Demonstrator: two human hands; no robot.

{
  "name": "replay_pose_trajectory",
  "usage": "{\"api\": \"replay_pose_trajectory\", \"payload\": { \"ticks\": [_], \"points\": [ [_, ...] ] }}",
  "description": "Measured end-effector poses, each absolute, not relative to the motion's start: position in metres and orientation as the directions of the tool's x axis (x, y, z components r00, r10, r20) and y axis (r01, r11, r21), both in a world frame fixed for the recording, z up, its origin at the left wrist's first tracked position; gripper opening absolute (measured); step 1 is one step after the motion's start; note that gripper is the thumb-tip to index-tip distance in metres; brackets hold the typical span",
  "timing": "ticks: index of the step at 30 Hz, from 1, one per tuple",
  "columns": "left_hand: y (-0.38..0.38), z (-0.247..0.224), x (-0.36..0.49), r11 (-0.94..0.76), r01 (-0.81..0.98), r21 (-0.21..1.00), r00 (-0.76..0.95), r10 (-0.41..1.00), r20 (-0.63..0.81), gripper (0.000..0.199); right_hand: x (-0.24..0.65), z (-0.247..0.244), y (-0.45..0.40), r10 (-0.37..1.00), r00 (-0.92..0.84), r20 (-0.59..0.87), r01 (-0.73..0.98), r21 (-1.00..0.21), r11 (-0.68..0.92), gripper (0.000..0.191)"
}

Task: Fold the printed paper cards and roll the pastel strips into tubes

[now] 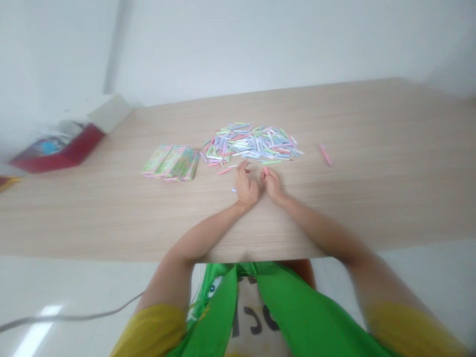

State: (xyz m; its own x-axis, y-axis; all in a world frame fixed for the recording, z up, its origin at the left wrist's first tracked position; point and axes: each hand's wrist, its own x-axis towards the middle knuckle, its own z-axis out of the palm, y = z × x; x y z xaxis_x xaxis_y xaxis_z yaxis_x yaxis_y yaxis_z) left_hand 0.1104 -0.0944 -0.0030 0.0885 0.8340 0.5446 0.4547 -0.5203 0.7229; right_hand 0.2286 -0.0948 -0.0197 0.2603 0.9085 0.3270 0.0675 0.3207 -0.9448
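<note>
Here, the right hand [273,184] pinches a pink paper strip [265,171] just below a heap of pastel paper strips [253,144] on the table [372,148]. The left hand [246,191] curls beside it, its grasp unclear. Left of the heap: printed paper sheets [171,162], then a red box [55,151] holding papers.

One left hand [246,189], one right hand [273,184], one heap of paper strips [251,144], one stack of printed paper [171,162], one loose pink strip [325,154] and one red box [59,150] were counted.
</note>
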Motion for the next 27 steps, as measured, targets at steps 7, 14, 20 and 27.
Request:
{"api": "replay_pose_trajectory", "payload": {
  "ticks": [7,14,20,27],
  "points": [
    [-0.082,0.06,0.062,-0.634,0.763,0.127,0.625,0.774,0.103,0.036,0.266,-0.022,-0.083,0.723,0.426,0.543,0.431,-0.825,0.365,0.027],
    [-0.122,0.033,0.045,-0.676,0.709,-0.201,0.696,0.717,0.043,0.026,0.265,-0.018,-0.085,0.694,0.342,0.634,0.656,-0.689,0.307,0.017],
    [-0.074,0.037,0.044,-0.591,0.789,-0.166,0.614,0.756,0.225,0.027,0.27,-0.02,-0.079,0.682,0.42,0.599,0.705,-0.688,0.169,0.019],
    [0.016,0.051,0.063,-0.445,0.884,-0.141,0.467,0.851,0.241,0.035,0.269,-0.026,-0.074,0.718,0.523,0.459,0.364,-0.882,0.299,0.028]
  ]
}}
